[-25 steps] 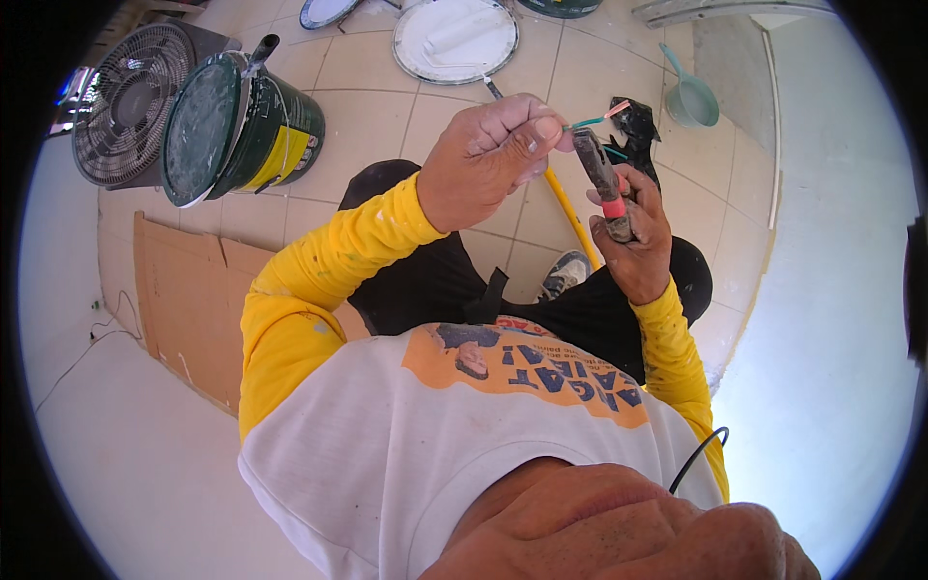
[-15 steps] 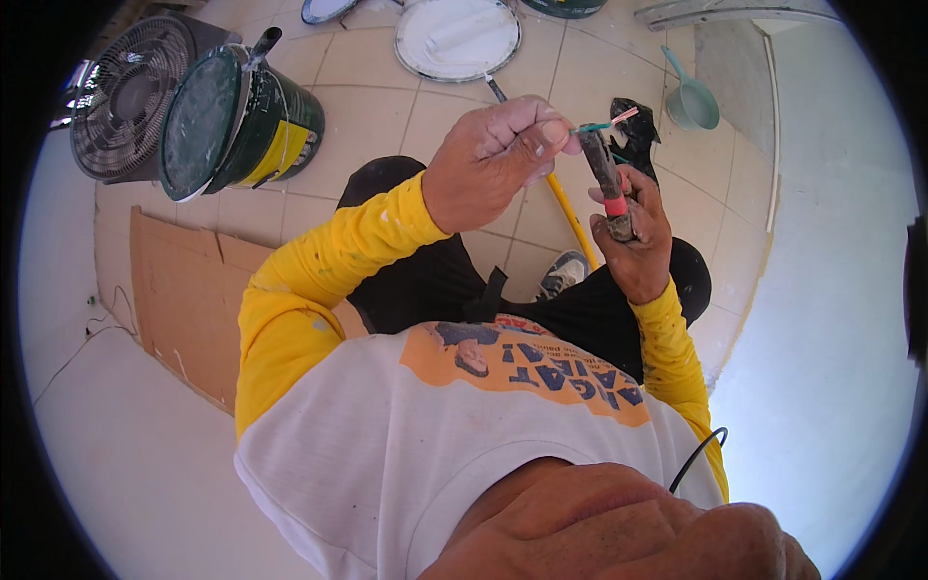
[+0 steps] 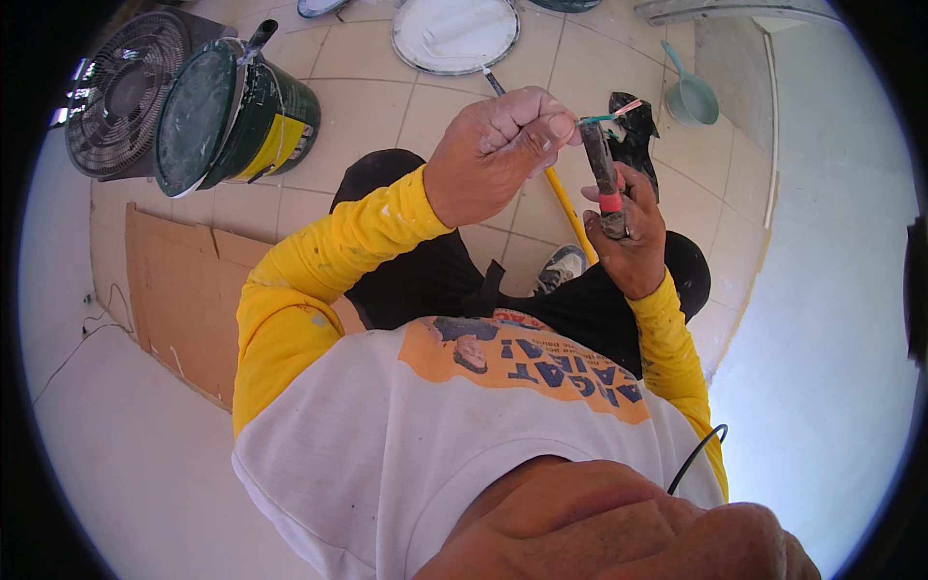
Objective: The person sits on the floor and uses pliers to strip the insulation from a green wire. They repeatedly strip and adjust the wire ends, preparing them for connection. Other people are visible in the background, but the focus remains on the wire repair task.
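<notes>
My left hand [image 3: 503, 150] is closed in a pinch on one end of a short green wire [image 3: 601, 119]. Bare copper strands [image 3: 628, 108] stick out of the wire's other end, to the right. In my right hand [image 3: 635, 242] is a dark, worn, narrow hand tool [image 3: 599, 166] with a red band; its exact kind does not show clearly. My fingers wrap round its lower part. The tool's upper end is at the wire, just right of my left fingertips.
A yellow pole [image 3: 568, 211] lies beyond my hands, near a round white-coated lid [image 3: 454, 48]. A dark green bucket [image 3: 290, 130] and a fan [image 3: 126, 92] stand left, with cardboard [image 3: 184, 285] nearer. At right are a black crumpled item [image 3: 633, 150], a dipper [image 3: 691, 101] and a wall [image 3: 822, 290].
The tool and my right hand have shifted slightly left and down. My left hand keeps its pinch on the wire almost in place.
</notes>
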A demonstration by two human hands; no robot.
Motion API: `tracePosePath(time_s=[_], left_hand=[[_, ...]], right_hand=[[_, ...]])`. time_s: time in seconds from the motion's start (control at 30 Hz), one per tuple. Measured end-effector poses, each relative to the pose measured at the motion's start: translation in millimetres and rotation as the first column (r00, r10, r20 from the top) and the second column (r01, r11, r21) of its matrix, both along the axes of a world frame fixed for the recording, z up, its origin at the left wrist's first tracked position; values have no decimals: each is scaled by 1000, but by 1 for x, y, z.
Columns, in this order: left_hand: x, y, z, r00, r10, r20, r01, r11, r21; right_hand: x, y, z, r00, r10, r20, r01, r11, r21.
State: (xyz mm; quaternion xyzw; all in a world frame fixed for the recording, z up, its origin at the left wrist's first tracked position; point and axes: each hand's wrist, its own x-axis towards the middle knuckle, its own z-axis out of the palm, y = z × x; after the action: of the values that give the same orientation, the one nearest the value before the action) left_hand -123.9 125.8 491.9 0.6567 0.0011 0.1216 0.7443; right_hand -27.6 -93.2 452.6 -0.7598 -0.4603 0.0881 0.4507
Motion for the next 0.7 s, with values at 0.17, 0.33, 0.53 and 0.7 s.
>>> tracePosePath(time_s=[0.17,0.33,0.53,0.7], left_hand=[[0,-2,0,1000,-1,-5,1,999,53],[1,-4,-1,1000,8,31,-9,999,43],[1,3,-3,999,-31,-9,31,999,21],[4,22,-3,877,7,481,-423,485,765]], right_hand=[[2,-1,-3,999,-18,40,20,999,-48],[6,-4,-5,996,-27,79,31,999,-42],[7,-6,-4,998,-37,52,39,999,-33],[5,-11,7,1000,-18,-24,16,998,-68]])
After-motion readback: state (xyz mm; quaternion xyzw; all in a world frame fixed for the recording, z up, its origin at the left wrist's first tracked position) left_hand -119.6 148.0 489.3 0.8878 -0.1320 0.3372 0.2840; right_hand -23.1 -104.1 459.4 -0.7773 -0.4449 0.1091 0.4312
